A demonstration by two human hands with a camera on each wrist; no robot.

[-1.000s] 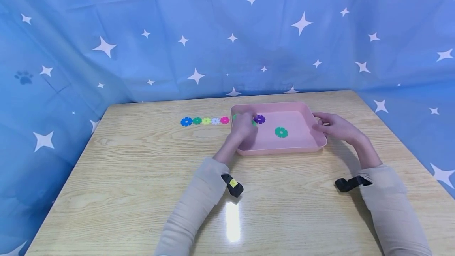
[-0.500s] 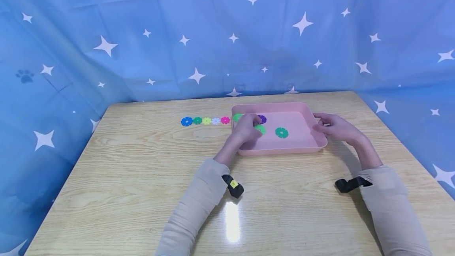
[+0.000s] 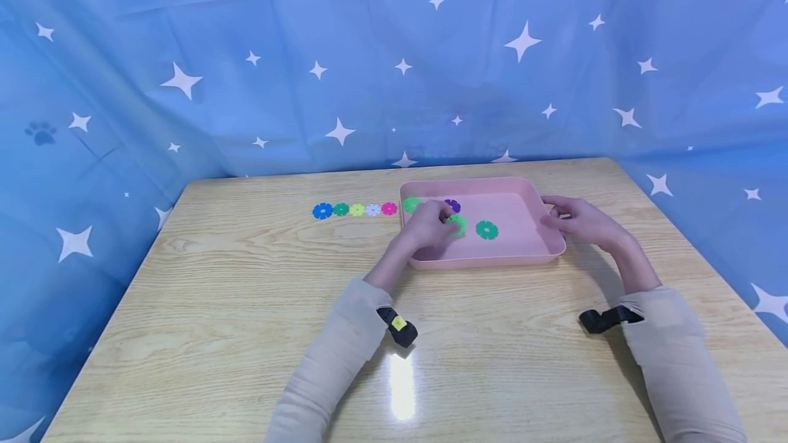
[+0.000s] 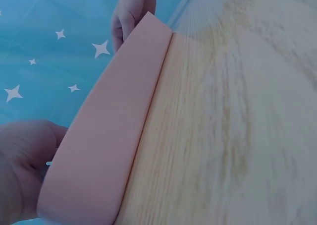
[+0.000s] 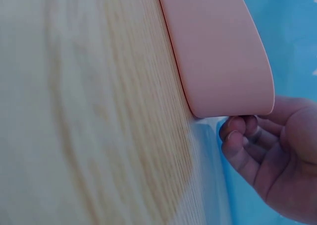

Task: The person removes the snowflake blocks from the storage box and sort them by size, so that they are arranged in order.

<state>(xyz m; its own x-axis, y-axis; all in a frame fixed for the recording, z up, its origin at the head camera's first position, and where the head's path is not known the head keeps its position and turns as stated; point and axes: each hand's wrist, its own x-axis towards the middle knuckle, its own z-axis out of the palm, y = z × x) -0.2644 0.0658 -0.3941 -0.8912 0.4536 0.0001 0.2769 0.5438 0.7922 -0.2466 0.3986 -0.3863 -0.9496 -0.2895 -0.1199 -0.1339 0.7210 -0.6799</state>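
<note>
My left hand reaches over the left wall of a pink tray and pinches a light green snowflake disc between thumb and fingers. In the left wrist view, the tray wall hides the fingertips of this hand. A purple disc lies just beyond the fingers, partly covered. Another light green disc sits in the far left corner of the tray. To the right lies a darker green disc. My right hand holds the tray's right wall, its fingers curled against the outside in the right wrist view.
Left of the tray, several discs lie in a row on the wooden table: blue, dark green, yellow, white and pink. A blue star-printed cloth hangs behind the table.
Inside the tray, my left hand has shifted slightly right with the light green disc, uncovering the other light green disc in the corner. My right hand stays on the tray wall.
</note>
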